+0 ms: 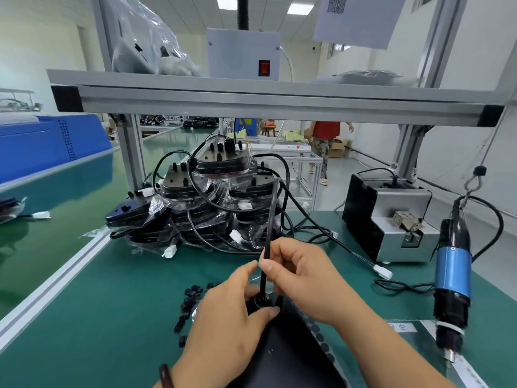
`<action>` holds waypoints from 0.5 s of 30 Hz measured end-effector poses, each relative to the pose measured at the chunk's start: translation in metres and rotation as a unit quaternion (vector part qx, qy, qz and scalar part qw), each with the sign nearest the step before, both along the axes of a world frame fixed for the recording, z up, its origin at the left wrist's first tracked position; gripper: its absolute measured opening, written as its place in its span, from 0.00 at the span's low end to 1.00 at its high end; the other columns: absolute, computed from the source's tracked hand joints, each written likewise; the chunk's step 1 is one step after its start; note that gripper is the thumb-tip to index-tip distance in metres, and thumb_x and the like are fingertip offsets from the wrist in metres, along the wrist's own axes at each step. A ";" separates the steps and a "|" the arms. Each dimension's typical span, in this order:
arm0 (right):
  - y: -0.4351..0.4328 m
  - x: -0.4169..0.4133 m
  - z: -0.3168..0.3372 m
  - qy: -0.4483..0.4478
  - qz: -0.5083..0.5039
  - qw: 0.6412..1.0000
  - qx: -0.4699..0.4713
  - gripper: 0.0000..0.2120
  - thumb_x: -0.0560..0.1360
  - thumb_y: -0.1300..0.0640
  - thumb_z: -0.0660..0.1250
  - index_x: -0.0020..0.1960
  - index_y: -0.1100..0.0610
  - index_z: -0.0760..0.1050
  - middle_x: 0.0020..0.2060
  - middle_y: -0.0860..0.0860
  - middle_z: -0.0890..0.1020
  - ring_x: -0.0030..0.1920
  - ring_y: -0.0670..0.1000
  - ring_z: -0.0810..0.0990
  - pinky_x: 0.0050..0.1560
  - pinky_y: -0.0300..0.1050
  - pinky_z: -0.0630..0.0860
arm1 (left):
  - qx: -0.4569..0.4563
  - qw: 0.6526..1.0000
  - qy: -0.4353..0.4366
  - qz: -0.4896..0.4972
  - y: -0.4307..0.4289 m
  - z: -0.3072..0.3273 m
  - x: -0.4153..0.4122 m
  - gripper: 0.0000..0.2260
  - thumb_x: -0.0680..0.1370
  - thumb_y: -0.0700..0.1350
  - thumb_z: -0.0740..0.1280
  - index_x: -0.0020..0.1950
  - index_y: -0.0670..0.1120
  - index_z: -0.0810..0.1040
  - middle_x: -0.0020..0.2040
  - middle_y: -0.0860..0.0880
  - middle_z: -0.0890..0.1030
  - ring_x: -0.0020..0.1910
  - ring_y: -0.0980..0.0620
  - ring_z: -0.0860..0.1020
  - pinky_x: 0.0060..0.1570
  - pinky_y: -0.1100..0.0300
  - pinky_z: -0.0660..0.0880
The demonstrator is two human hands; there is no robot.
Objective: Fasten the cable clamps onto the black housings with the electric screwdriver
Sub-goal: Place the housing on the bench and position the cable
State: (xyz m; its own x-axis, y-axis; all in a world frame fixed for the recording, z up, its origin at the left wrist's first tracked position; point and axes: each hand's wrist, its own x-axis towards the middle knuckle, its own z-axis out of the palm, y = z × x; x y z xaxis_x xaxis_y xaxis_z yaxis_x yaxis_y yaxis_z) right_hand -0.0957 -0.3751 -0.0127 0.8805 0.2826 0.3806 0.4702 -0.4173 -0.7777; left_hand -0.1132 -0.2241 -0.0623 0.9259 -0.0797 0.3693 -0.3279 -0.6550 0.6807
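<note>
We see a black housing (279,357) lying flat, its cable (270,217) upright, cable clamps (193,293) scattered left, electric screwdriver (451,275) hanging right.

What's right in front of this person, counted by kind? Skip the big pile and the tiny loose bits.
Hands: 2, left hand and right hand
Black housing, held by the left hand: 1
Black cable, pinched by the right hand: 1
Electric screwdriver, hanging: 1
Grey and black machine: 1
Total: 6
</note>
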 end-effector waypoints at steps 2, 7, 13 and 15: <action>0.000 0.000 -0.002 -0.007 0.005 1.000 -0.016 0.09 0.77 0.59 0.66 0.38 0.56 0.73 0.29 0.44 0.73 0.29 0.43 0.72 0.34 0.46 0.73 | -0.017 1.000 0.004 -0.008 0.001 0.001 0.001 0.31 0.65 0.57 0.76 0.62 0.74 0.64 0.41 0.65 0.77 0.44 0.69 0.75 0.41 0.76 0.69; 0.003 0.000 0.007 0.014 0.043 0.999 0.018 0.11 0.76 0.60 0.69 0.37 0.51 0.75 0.27 0.44 0.75 0.27 0.43 0.74 0.29 0.34 0.70 | -0.036 0.997 0.004 -0.074 0.002 0.012 -0.002 0.21 0.65 0.51 0.78 0.49 0.68 0.72 0.40 0.68 0.80 0.42 0.68 0.77 0.41 0.72 0.70; -0.031 0.009 0.024 0.093 -0.047 0.980 0.168 0.05 0.77 0.57 0.67 0.46 0.55 0.81 0.34 0.52 0.81 0.30 0.47 0.78 0.30 0.37 0.75 | -0.111 0.981 0.055 -0.147 0.028 0.038 0.006 0.17 0.62 0.42 0.80 0.48 0.55 0.82 0.44 0.57 0.85 0.45 0.60 0.82 0.49 0.72 0.74; -0.038 0.013 0.008 0.101 -0.114 0.988 -0.021 0.07 0.79 0.58 0.63 0.47 0.53 0.80 0.37 0.49 0.82 0.36 0.46 0.80 0.39 0.39 0.78 | -0.114 0.976 0.084 -0.163 0.038 0.040 0.008 0.18 0.61 0.43 0.80 0.48 0.53 0.82 0.46 0.54 0.85 0.46 0.56 0.83 0.53 0.66 0.76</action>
